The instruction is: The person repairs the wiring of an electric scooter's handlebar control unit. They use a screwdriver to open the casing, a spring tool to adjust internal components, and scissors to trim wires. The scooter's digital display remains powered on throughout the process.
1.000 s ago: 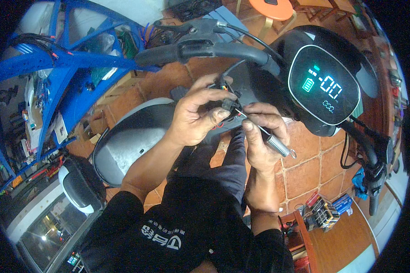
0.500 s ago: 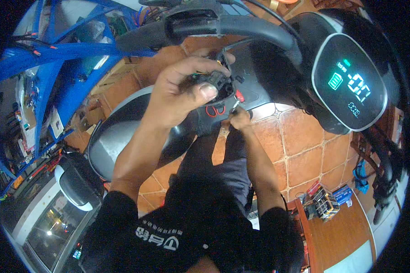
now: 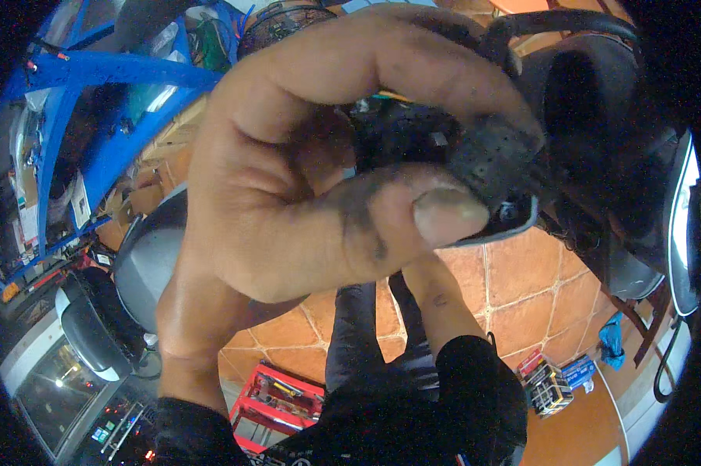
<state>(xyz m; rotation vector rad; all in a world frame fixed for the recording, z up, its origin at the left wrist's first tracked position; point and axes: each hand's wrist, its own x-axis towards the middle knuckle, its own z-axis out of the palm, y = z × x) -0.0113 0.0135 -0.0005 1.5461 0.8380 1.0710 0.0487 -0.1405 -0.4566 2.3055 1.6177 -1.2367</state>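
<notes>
My left hand (image 3: 288,186) fills the middle of the view, very close. Its thumb and index finger pinch a small black plastic connector (image 3: 494,159) with tiny holes in its face. Coloured wires (image 3: 393,96) show behind it, inside the curl of the fingers. Just beyond the thumb tip, part of a dark compartment with a grey rim (image 3: 521,225) is visible. My right forearm (image 3: 440,299) reaches up from below, and its hand is hidden behind the left one. The scooter's dark seat (image 3: 152,268) lies to the left.
Blue metal shelving (image 3: 117,74) loaded with parts stands at the upper left. A red tool tray (image 3: 280,396) sits at lower centre. Small boxes (image 3: 549,388) rest on a wooden surface (image 3: 576,435) at lower right. The scooter's display (image 3: 683,225) shows at the right edge.
My left hand has come up much closer to the head with the connector, covering my right hand. The view has shifted, pushing the display to the right edge and bringing the red tray in.
</notes>
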